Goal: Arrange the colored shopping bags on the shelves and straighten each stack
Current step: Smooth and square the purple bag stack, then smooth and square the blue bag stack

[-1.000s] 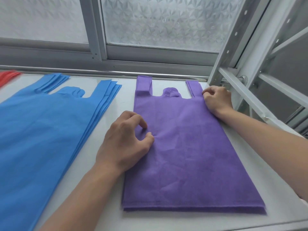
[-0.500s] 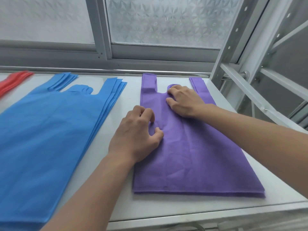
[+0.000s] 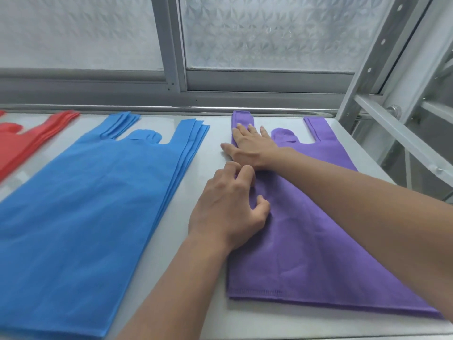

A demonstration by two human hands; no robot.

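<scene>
A stack of purple bags (image 3: 306, 241) lies flat on the right of the white shelf (image 3: 215, 138), handles toward the window. My right hand (image 3: 252, 146) reaches across and presses flat, fingers straight, on the stack's left handle. My left hand (image 3: 230, 204) rests with curled fingers on the stack's left edge, fingertips and thumb touching the fabric. A fanned blue stack (image 3: 93, 204) lies to the left, and a red stack (image 3: 22, 143) at the far left edge.
A frosted window with a grey frame (image 3: 171, 69) runs behind the shelf. White metal shelf uprights and braces (image 3: 382, 123) stand at the right. The shelf's front edge runs along the bottom of the view.
My right hand moved left from the right handle, across the middle tab, onto the left handle and flattened out. My left hand stayed on the left edge. The view shifted right.
</scene>
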